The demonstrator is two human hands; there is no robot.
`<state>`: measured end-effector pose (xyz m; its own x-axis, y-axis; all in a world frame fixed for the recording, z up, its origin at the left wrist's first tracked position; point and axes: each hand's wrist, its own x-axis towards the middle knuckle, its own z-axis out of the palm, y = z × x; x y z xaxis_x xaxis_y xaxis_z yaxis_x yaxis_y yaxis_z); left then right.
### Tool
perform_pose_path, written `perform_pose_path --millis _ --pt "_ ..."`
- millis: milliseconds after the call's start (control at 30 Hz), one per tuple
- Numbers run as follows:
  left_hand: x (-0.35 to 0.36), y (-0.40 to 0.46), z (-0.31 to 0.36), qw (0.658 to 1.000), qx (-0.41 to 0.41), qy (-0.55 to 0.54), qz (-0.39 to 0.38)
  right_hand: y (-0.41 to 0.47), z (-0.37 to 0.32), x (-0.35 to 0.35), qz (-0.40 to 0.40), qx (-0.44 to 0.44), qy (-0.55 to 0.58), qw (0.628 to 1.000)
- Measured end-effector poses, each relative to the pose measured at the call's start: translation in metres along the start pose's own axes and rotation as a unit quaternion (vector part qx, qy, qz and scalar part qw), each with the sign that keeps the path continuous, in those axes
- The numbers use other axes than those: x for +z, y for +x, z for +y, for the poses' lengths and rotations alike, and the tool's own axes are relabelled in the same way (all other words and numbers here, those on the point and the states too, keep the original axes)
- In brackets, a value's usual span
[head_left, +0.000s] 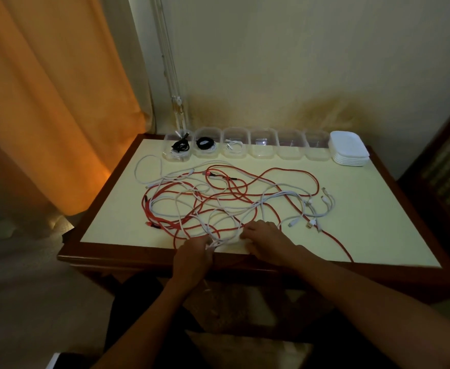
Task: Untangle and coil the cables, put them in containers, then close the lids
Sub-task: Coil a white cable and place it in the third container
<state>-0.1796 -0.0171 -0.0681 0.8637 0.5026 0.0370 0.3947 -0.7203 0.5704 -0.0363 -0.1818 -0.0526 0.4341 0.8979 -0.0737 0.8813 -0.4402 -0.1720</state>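
Left hand [195, 253] and right hand [265, 239]: fingertips are buried among the white cables [220, 242] at the table's [378, 209] near edge, so the grip itself cannot be made out. The red cable [337, 242] runs off that edge at right, its end out of sight, and which strand crosses over which in the tangle is too fine to tell. Contents of the three right-hand containers [291, 145] are blurred; the lids [349, 149] form a stack whose count is unclear.

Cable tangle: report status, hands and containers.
Left hand pinching white cable; right hand on it too. Red cables still tangled. Three containers empty, lids stacked.
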Motion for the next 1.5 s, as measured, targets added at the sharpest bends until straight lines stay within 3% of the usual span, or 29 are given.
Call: perform_pose_path --millis 133,367,533,633,833,1033,1200,1500 --pt "-0.012 0.000 0.009 0.985 0.025 -0.129 0.112 0.000 -0.001 0.002 0.052 0.008 -0.002 0.999" --pt "-0.034 0.019 0.021 0.994 -0.001 -0.098 0.051 -0.004 -0.003 -0.008 0.117 0.050 0.093 0.987" --pt "-0.042 0.025 0.049 0.993 0.053 -0.088 0.062 0.008 -0.019 -0.027 0.096 0.036 0.126 0.987" --pt "-0.047 0.033 0.053 0.988 0.046 -0.131 0.065 0.013 -0.021 -0.040 0.127 0.025 0.146 0.981" --pt "-0.050 0.045 0.040 0.987 -0.048 -0.139 0.069 0.003 -0.010 -0.062 0.226 0.066 0.263 0.936" --pt "-0.039 0.047 0.030 0.986 -0.082 -0.141 0.015 -0.002 0.003 -0.083 0.318 0.179 0.389 0.846" --pt "-0.038 0.046 0.040 0.983 -0.057 -0.174 0.004 0.005 0.014 -0.106 0.350 0.186 0.266 0.879" --pt "-0.093 0.091 0.076 0.987 -0.035 -0.121 0.102 0.035 0.028 -0.218 0.384 0.190 0.102 0.898"
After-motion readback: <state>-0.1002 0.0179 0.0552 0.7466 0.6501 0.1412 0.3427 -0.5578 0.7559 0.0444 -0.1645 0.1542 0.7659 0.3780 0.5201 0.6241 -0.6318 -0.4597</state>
